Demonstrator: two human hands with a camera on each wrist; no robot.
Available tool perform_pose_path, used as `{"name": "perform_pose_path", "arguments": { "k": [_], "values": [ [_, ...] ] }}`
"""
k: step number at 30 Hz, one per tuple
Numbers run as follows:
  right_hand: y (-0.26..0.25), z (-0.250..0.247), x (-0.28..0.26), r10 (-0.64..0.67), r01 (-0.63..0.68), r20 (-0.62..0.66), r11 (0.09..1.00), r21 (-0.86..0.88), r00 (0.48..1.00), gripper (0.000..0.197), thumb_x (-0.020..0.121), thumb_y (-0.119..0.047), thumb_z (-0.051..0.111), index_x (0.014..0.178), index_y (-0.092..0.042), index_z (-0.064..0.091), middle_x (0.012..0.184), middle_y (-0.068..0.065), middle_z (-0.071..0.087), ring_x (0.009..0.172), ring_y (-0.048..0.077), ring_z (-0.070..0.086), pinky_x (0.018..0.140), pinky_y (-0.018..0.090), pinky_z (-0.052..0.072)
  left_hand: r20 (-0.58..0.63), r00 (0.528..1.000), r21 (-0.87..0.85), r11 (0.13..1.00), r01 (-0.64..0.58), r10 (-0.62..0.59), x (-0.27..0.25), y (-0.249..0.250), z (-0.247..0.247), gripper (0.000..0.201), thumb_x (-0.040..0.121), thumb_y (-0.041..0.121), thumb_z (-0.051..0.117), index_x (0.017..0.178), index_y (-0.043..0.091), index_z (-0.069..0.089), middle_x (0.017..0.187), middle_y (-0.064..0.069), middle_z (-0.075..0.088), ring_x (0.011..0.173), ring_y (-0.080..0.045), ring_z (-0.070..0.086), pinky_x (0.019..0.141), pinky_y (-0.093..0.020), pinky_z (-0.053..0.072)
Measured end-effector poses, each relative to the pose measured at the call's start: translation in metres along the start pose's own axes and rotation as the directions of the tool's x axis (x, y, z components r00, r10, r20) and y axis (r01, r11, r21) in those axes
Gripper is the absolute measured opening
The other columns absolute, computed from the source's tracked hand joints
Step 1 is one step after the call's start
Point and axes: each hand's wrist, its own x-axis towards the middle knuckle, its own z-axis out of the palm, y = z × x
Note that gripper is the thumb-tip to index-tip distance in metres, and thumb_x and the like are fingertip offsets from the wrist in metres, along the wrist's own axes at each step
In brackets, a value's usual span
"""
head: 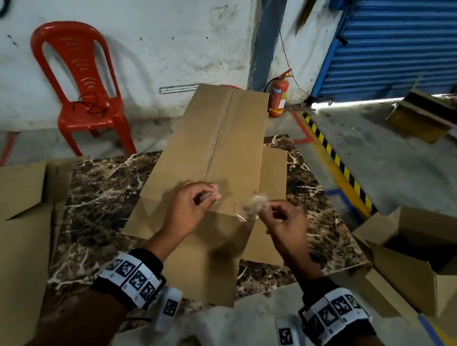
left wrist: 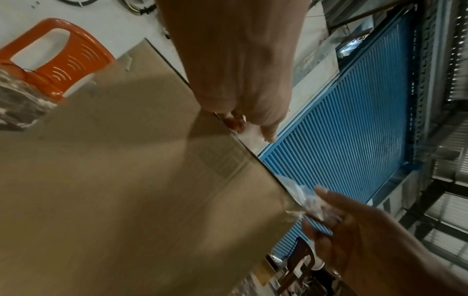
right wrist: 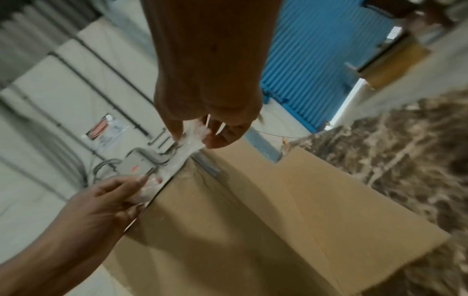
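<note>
My left hand (head: 189, 209) and right hand (head: 284, 223) each pinched an end of the crumpled strip of clear plastic tape (head: 250, 207), just above the flattened brown cardboard box (head: 220, 132).

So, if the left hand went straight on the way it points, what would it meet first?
Likely the crumpled clear tape pinched in the right hand; depth is unclear.

red plastic chair (head: 92, 119), fire extinguisher (head: 278, 99), blue shutter (head: 420, 52), open carton (head: 408, 279)
</note>
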Motion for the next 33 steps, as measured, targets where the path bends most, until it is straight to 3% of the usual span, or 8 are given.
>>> {"name": "perform_pose_path", "arguments": {
  "k": [3,7,10,13,17,23,27,33],
  "values": [
    [-0.004,0.005,0.011,-0.225,0.261,0.145,0.91,-0.323,0.964,0.035,0.076,-0.041,0.078,0.102,-0.019,0.068,0.102,-0.009,0.066,0.088,0.005,0.058,0.077,0.017,0.046,-0.024,0.999,0.031,0.999,-0.039,0.04,-0.005,0.0,0.011,0.011,0.081,0.013,0.077,0.092,0.013,0.076,0.096,0.0,0.07,0.094,-0.015,0.066,0.087,-0.04,0.055],
    [-0.002,0.023,0.018,-0.201,0.318,0.277,0.809,-0.494,0.94,0.029,0.081,-0.032,0.073,0.108,-0.023,0.067,0.106,-0.004,0.068,0.105,0.018,0.053,0.085,0.033,0.048,0.002,0.999,0.093,0.995,-0.045,0.045,-0.01,0.003,0.008,0.017,0.09,0.017,0.065,0.103,0.012,0.075,0.097,0.002,0.063,0.094,-0.01,0.061,0.082,-0.023,0.051],
    [-0.001,0.022,0.013,-0.24,0.28,0.194,0.936,-0.214,0.951,0.004,0.087,-0.017,0.07,0.089,-0.02,0.068,0.088,-0.005,0.07,0.093,0.015,0.061,0.079,0.034,0.053,0.1,0.994,0.055,0.997,-0.051,0.045,-0.011,0.006,0.002,0.032,0.084,0.002,0.056,0.111,0.01,0.071,0.104,-0.003,0.061,0.096,-0.011,0.06,0.083,-0.017,0.048],
    [0.002,0.012,0.009,-0.028,0.012,0.055,0.963,0.268,0.998,0.008,0.093,-0.006,0.062,0.086,-0.01,0.063,0.09,0.006,0.07,0.085,0.022,0.068,0.073,0.037,0.057,0.103,0.995,0.016,1.0,0.003,-0.005,-0.008,0.007,0.0,0.037,0.085,-0.009,0.057,0.113,0.012,0.069,0.108,-0.002,0.066,0.097,-0.009,0.064,0.086,-0.02,0.052],
    [0.004,0.003,0.002,0.4,-0.362,0.111,0.635,0.682,0.91,0.017,0.093,0.006,0.053,0.088,-0.01,0.052,0.08,0.012,0.068,0.074,0.028,0.068,0.07,0.04,0.06,0.079,0.987,-0.039,0.989,0.146,-0.143,-0.004,0.007,0.005,0.033,0.089,-0.001,0.063,0.119,0.01,0.067,0.108,0.001,0.071,0.096,-0.005,0.067,0.087,-0.019,0.052],
    [0.02,0.001,-0.003,0.675,-0.451,0.155,0.288,0.845,0.722,0.02,0.089,0.002,0.047,0.084,-0.017,0.045,0.069,0.003,0.048,0.05,0.013,0.048,0.046,0.023,0.043,0.076,0.98,-0.071,0.98,0.188,-0.183,-0.006,0.01,0.007,0.026,0.086,-0.002,0.068,0.106,0.014,0.071,0.095,0.011,0.074,0.088,-0.005,0.07,0.08,-0.016,0.052],
    [0.024,-0.015,0.005,0.714,-0.496,0.09,0.384,0.779,0.694,0.021,0.092,-0.002,0.04,0.082,-0.018,0.049,0.064,-0.001,0.042,0.04,0.006,0.039,0.036,0.018,0.029,0.102,0.977,-0.079,0.978,0.194,-0.186,-0.002,0.012,0.005,0.026,0.084,-0.002,0.07,0.105,0.014,0.072,0.093,0.001,0.075,0.083,-0.011,0.069,0.08,-0.022,0.053],
    [-0.002,-0.025,0.011,0.561,-0.466,0.114,0.538,0.702,0.82,0.018,0.095,-0.008,0.045,0.092,-0.01,0.062,0.064,-0.002,0.061,0.052,0.009,0.053,0.05,0.024,0.042,0.209,0.948,-0.176,0.944,0.279,-0.241,0.006,0.026,0.01,0.029,0.079,-0.005,0.073,0.102,0.013,0.072,0.086,0.006,0.076,0.08,-0.008,0.069,0.075,-0.018,0.053]
  ]
}}
